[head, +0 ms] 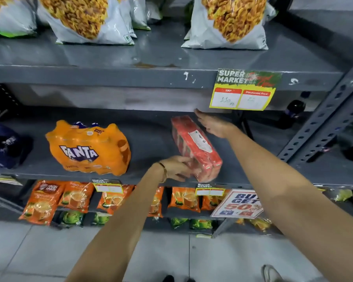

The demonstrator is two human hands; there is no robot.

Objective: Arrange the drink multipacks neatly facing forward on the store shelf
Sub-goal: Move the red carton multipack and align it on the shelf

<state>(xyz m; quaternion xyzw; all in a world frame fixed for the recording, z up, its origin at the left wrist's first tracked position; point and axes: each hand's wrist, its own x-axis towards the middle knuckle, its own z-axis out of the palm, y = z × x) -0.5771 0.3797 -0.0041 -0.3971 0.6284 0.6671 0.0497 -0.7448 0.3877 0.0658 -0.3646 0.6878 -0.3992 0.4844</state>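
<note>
A red shrink-wrapped drink multipack (194, 145) lies at an angle on the grey middle shelf (151, 137), its white label facing up. My left hand (176, 167) grips its near corner at the shelf's front edge. My right hand (212, 124) is flat and spread just to the right of the pack's far end, fingers apart, holding nothing. An orange Fanta multipack (88, 148) stands to the left with its logo facing forward. A dark blue multipack (3, 145) sits at the far left, partly cut off.
A yellow price tag (245, 90) hangs from the upper shelf edge above my right hand. Snack bags (82, 17) fill the top shelf. Dark bottles (291, 113) stand at the right behind a slotted upright (324, 123). Orange tea pouches (43, 200) and a promo sign (238, 203) hang below.
</note>
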